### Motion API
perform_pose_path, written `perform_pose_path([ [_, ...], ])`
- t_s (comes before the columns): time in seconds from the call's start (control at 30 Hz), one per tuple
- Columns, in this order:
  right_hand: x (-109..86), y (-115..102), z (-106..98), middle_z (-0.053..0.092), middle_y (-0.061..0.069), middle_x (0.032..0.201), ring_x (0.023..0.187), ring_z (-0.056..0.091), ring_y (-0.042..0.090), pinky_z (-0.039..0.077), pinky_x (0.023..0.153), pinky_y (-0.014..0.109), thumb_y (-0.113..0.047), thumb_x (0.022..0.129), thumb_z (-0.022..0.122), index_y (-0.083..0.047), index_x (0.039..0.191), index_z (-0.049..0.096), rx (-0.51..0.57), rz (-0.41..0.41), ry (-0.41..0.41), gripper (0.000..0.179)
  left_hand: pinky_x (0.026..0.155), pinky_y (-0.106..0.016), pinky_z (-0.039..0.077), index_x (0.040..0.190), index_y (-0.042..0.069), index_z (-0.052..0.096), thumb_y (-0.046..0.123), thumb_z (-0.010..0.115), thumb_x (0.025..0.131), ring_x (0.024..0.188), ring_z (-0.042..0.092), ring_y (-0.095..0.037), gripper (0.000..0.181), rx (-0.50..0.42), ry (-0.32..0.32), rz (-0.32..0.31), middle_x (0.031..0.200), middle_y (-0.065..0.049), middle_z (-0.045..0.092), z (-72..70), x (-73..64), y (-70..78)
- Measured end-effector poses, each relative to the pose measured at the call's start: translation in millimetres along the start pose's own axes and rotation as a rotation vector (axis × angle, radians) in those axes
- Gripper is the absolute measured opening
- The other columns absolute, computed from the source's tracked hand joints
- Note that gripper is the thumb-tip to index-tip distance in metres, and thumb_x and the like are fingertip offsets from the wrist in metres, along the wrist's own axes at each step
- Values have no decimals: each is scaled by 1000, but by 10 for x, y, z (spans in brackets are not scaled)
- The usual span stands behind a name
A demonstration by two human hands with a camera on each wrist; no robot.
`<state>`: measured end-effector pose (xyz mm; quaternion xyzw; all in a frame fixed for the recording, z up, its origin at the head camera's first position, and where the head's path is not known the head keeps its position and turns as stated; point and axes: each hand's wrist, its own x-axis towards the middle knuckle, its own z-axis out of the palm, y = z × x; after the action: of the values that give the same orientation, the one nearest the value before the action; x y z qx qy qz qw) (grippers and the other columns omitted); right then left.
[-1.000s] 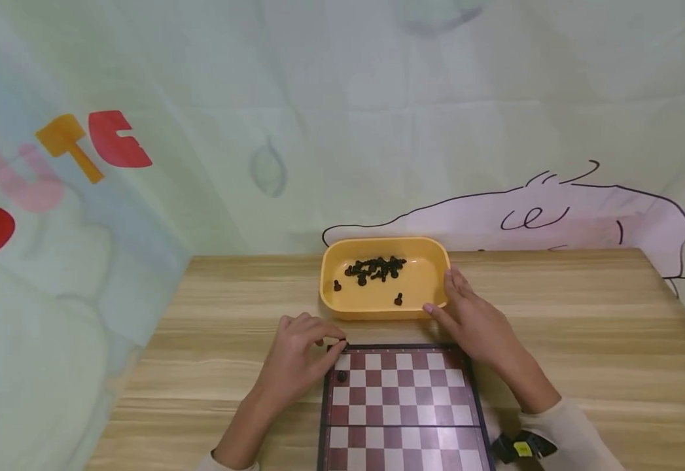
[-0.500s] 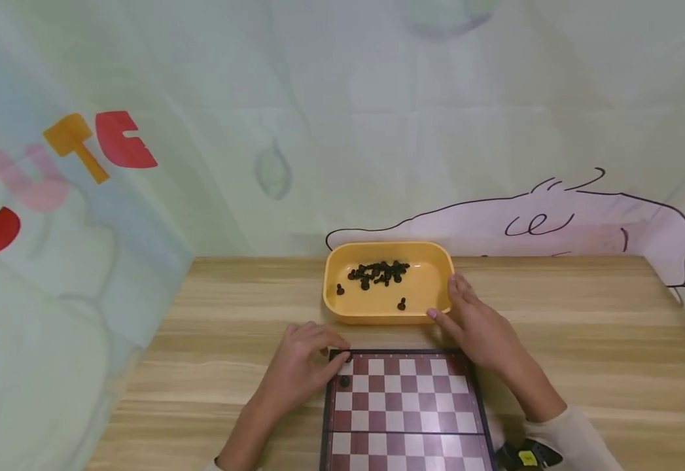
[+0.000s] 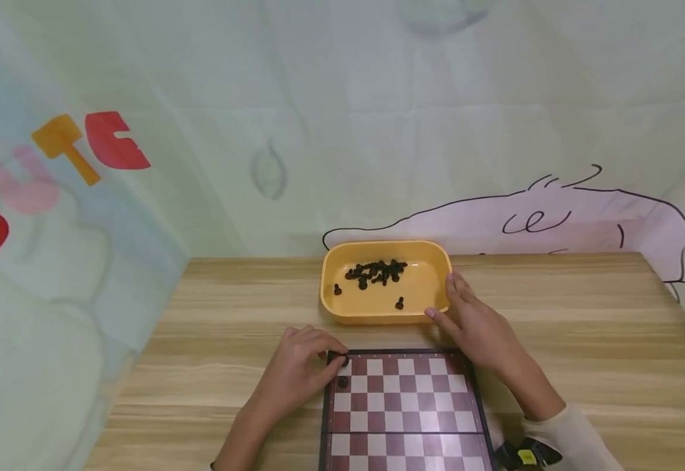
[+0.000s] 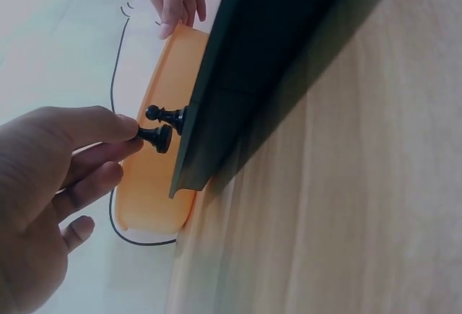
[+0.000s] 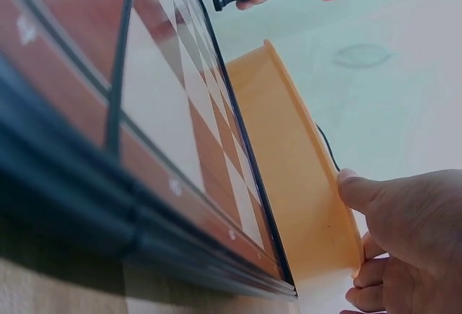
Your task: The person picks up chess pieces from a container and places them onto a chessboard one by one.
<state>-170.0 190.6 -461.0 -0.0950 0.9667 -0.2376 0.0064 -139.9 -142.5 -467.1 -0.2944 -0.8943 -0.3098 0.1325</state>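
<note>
My left hand pinches a black chess piece between thumb and fingers over the far left corner of a chessboard. Its top is hidden by my fingertips, and its base faces the board with a small gap in the left wrist view. Beside it a black pawn stands upright on the board. My right hand grips the right end of a yellow tray, thumb on the near rim. Several black chess pieces lie in a heap inside.
Two black pieces lie apart from the heap, one at the tray's left and one near its front rim. The wooden table meets a printed cloth backdrop. A black strap with a yellow label is at the right sleeve.
My left hand has brought the pinched piece from the board's far edge slightly nearer and over the corner square. The right hand keeps its hold on the tray. The view shifted slightly.
</note>
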Motion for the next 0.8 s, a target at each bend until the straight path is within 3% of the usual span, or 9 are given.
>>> perform_pose_path([
  [0.4,7,3,-37,12,24,175,160,23,47,32,126,64,-59,109,48,6,165,19,-14,-7,4,90,82,-27,45,95,22,81,11,93,80,82,65,-3,22,-11,-25,28,94,15,79,-6,7,-38],
  [0.8,6,-8,-10,12,25,175,160,23,47,32,126,64,-53,109,53,5,165,17,0,6,1,88,83,-27,45,95,22,81,12,93,79,84,66,-3,22,13,-59,16,95,13,81,13,-20,-45],
])
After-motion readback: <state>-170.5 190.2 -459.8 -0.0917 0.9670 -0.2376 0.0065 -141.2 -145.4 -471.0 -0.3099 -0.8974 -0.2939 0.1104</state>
